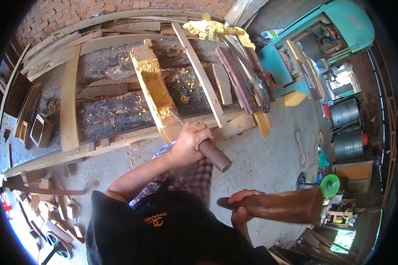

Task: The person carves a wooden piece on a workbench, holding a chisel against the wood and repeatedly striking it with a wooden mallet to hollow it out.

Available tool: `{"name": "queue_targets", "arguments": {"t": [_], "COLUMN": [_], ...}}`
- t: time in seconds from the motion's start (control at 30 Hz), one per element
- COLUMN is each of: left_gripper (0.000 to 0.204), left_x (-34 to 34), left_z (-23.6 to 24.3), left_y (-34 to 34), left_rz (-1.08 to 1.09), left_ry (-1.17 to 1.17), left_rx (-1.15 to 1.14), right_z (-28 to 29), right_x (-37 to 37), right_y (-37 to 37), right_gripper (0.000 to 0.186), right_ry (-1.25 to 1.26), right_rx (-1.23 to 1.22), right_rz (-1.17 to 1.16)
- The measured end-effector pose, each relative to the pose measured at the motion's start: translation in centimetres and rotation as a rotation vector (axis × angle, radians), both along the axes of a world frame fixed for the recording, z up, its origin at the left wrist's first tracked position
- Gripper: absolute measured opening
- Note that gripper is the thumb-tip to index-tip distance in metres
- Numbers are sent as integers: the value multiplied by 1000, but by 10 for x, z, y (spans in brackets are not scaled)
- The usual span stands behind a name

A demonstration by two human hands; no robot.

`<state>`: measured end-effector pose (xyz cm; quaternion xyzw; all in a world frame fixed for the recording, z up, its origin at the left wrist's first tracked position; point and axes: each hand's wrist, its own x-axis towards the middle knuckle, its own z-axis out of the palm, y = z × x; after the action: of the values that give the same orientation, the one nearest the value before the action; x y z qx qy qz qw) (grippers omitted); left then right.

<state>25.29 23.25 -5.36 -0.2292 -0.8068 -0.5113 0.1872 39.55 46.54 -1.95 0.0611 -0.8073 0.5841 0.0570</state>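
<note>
My left hand [191, 145] is closed around a chisel. The chisel's thick brown wooden handle [216, 156] sticks out to the lower right, and its thin metal blade [177, 116] slants up to the left. The blade's tip is at the near end of a rough hollow cut in a yellow wooden beam [158, 90], which lies across the bench. Off to the lower right, my right hand [244, 206] grips a flat, paddle-like wooden mallet [287, 206] near its narrow end. The mallet is slightly blurred and well apart from the chisel.
Wood chips lie over the dark workbench [112, 106]. Long boards [201, 79] and a handsaw [252, 81] lie right of the beam, below a yellow bag [216, 32]. A turquoise bandsaw [340, 26] stands far right; wood offcuts [57, 198] litter the left floor.
</note>
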Motion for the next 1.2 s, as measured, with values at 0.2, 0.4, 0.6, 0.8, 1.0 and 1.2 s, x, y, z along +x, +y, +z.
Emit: {"name": "queue_targets", "arguments": {"t": [0.2, 0.4, 0.6, 0.8, 1.0, 1.2], "left_gripper": [30, 31, 31, 31, 30, 28], "left_x": [1, -1, 3, 2, -4, -16], "left_z": [-3, -7, -11, 0, 14, 25], "left_y": [3, 3, 3, -1, -7, -8], "left_rz": [21, 9, -46, 8, 45, 114], "left_ry": [2, -11, 7, 35, 30, -55], "left_rx": [39, 36, -92, -60, 44, 179], "right_z": [3, -11, -28, -5, -1, 8], "right_x": [-5, -7, -11, -6, -11, -11], "right_y": [-14, 2, 1, 0, -15, -20], "right_gripper": [38, 32, 45, 53, 55, 53], "right_ry": [-73, 103, -168, -26, -14, -32], "right_rx": [75, 120, -191, -148, -153, -144], "right_rz": [-178, 129, -205, -154, -129, -144]}}
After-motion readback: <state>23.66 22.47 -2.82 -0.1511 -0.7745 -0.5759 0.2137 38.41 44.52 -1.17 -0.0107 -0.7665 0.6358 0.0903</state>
